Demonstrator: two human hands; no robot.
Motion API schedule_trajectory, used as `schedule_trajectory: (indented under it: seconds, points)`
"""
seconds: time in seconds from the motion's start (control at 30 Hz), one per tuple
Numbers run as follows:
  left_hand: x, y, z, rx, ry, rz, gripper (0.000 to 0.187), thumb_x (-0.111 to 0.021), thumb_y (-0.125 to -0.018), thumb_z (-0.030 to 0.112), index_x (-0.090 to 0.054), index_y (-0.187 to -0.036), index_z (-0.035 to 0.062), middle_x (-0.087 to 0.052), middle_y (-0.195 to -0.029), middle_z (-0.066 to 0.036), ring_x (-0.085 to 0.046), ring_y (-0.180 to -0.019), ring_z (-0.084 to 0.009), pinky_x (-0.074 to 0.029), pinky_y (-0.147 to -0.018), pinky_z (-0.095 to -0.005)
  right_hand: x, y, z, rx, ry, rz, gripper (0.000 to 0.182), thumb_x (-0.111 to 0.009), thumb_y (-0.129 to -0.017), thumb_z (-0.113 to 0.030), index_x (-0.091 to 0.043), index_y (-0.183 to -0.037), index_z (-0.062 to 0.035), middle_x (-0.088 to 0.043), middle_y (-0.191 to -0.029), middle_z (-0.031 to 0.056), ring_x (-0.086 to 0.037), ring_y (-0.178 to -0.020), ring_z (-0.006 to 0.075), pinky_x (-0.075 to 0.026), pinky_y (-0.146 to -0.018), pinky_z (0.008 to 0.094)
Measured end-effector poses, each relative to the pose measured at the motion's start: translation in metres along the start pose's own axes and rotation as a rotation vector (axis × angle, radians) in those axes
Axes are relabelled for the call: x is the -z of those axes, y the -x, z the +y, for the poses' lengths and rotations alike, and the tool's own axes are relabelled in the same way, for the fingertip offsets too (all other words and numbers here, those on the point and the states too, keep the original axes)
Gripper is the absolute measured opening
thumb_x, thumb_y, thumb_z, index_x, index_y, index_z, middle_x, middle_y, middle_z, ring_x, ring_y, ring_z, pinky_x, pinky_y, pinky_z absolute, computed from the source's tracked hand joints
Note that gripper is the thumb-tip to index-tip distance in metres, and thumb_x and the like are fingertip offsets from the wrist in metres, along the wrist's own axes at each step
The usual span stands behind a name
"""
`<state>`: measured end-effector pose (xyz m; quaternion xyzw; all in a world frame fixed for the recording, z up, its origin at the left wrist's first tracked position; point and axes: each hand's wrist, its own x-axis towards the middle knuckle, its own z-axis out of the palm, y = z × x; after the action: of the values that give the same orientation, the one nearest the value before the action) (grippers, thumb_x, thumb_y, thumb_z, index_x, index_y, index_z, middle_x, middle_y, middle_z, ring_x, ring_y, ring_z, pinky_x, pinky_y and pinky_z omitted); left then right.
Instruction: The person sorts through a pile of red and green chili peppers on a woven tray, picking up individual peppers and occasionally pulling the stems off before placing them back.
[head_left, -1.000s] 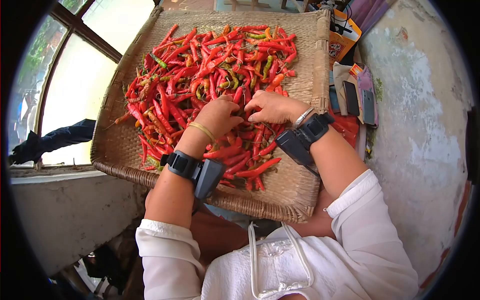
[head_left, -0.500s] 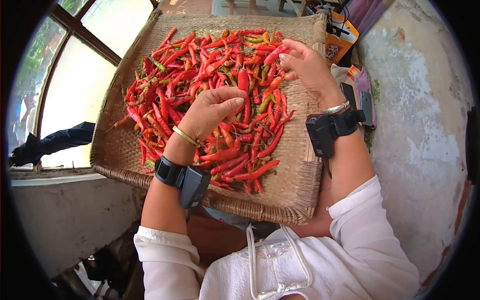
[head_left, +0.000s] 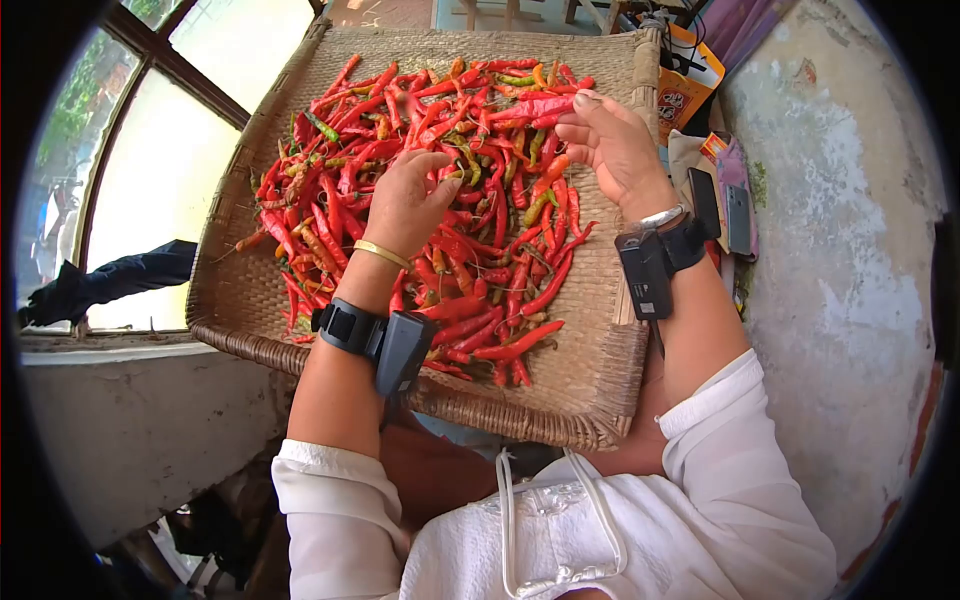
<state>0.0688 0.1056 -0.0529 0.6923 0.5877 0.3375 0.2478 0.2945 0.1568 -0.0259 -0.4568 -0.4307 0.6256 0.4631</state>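
Many red chili peppers, with some orange and green ones among them, lie heaped on a woven tray. My left hand is over the middle of the heap, thumb and forefinger apart, holding nothing that shows. Toward the tray's far right side, my right hand has its fingertips closed at the end of a red chili pepper. That pepper points left over the pile. Each wrist carries a bracelet and a strapped black device.
A window and a dark folded cloth are on the left. On the right stand an orange box and two phones, one dark and one grey, by a stained wall.
My left hand has let go of the red chili pepper it pinched and moved slightly up and left, its fingers parting. My right hand has shifted slightly, its pepper now lying flatter.
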Motion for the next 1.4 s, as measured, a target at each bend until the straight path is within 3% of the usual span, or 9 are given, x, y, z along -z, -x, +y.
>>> schedule_trajectory:
  seconds: [0.1,0.3,0.5,0.83,0.93,1.1,1.2,1.27,1.4]
  points:
    - [0.0,-0.007,-0.024,-0.078,-0.141,0.106,0.032,-0.064,-0.072,0.018,-0.058,-0.099,0.0013,-0.056,-0.099,-0.015,-0.056,-0.085,-0.0291,-0.046,-0.076,-0.0356,0.006,0.003,0.001,0.03,-0.203,0.172,0.034,-0.055,-0.083,-0.023,-0.049,-0.106,0.0019,-0.054,-0.083,0.0056,-0.057,-0.068,0.0109,-0.047,-0.051,0.0214]
    - [-0.005,-0.04,-0.026,-0.076,-0.375,0.112,0.045,-0.065,-0.071,0.027,-0.053,-0.108,0.0045,-0.054,-0.105,-0.017,-0.05,-0.1,-0.0317,-0.042,-0.084,-0.039,-0.022,0.02,0.011,-0.063,-0.153,-0.094,0.035,-0.053,-0.085,-0.022,-0.046,-0.112,-0.001,-0.055,-0.084,0.0042,-0.056,-0.07,0.0091,-0.043,-0.05,0.0194]
    - [-0.027,-0.053,-0.026,0.248,-0.611,-0.181,0.069,-0.066,-0.064,0.044,-0.04,-0.124,0.0205,-0.042,-0.121,-0.017,-0.045,-0.105,-0.0378,-0.04,-0.089,-0.0438,-0.026,0.029,0.018,-0.125,-0.085,-0.166,0.029,-0.053,-0.085,-0.02,-0.048,-0.109,-0.0036,-0.059,-0.084,0.0033,-0.057,-0.069,0.0068,-0.044,-0.052,0.0168]
    - [-0.022,-0.005,0.013,-0.035,-0.654,-0.268,0.048,-0.06,-0.064,0.011,-0.05,-0.111,0.0159,-0.053,-0.102,-0.018,-0.052,-0.094,-0.0356,-0.043,-0.082,-0.0397,-0.025,0.028,0.022,-0.159,-0.061,-0.079,0.024,-0.053,-0.085,-0.019,-0.052,-0.104,-0.0047,-0.058,-0.081,0.0019,-0.057,-0.064,0.0065,-0.042,-0.046,0.0165]
    - [-0.022,0.015,0.018,-0.144,-0.388,-0.284,0.03,-0.048,-0.071,0.003,-0.057,-0.098,0.0107,-0.058,-0.086,-0.014,-0.057,-0.082,-0.0295,-0.046,-0.074,-0.038,-0.025,0.033,0.024,-0.175,-0.012,-0.084,0.025,-0.053,-0.084,-0.018,-0.051,-0.105,-0.0041,-0.057,-0.079,0.0017,-0.057,-0.063,0.0063,-0.042,-0.045,0.0163]
    - [-0.022,0.039,0.028,-0.158,-0.359,-0.312,0.024,-0.053,-0.066,0.0,-0.061,-0.088,0.006,-0.062,-0.079,-0.011,-0.059,-0.075,-0.0296,-0.048,-0.07,-0.036,-0.027,0.037,0.027,-0.214,0.108,-0.14,0.027,-0.054,-0.082,-0.015,-0.052,-0.105,-0.0007,-0.057,-0.079,0.0036,-0.056,-0.065,0.0073,-0.043,-0.05,0.0178]
    - [-0.017,0.041,0.033,-0.155,-0.108,-0.205,0.022,-0.056,-0.069,-0.002,-0.06,-0.089,0.004,-0.062,-0.078,-0.009,-0.061,-0.075,-0.0207,-0.049,-0.069,-0.0295,-0.027,0.035,0.037,0.192,0.741,-0.267,0.025,-0.055,-0.077,-0.008,-0.057,-0.1,0.0012,-0.058,-0.081,0.002,-0.051,-0.07,0.0079,-0.044,-0.067,0.0234]
    - [-0.008,0.042,0.045,0.12,0.206,-0.257,0.021,-0.057,-0.072,-0.004,-0.058,-0.092,0.0015,-0.062,-0.08,-0.005,-0.06,-0.077,-0.0113,-0.048,-0.069,-0.0235,-0.03,0.04,0.034,0.103,0.653,-0.4,0.026,-0.054,-0.075,-0.008,-0.058,-0.1,0.0001,-0.06,-0.083,0.0052,-0.054,-0.073,0.0101,-0.045,-0.068,0.0254]
    - [0.003,0.034,0.036,0.084,0.366,-0.308,0.025,-0.057,-0.074,-0.008,-0.054,-0.098,0.0004,-0.059,-0.087,-0.002,-0.057,-0.081,-0.0084,-0.047,-0.072,-0.0218,-0.034,0.041,0.023,-0.052,0.506,-0.551,0.028,-0.053,-0.074,-0.008,-0.06,-0.1,-0.0005,-0.062,-0.082,0.0077,-0.057,-0.074,0.0109,-0.045,-0.067,0.0257]
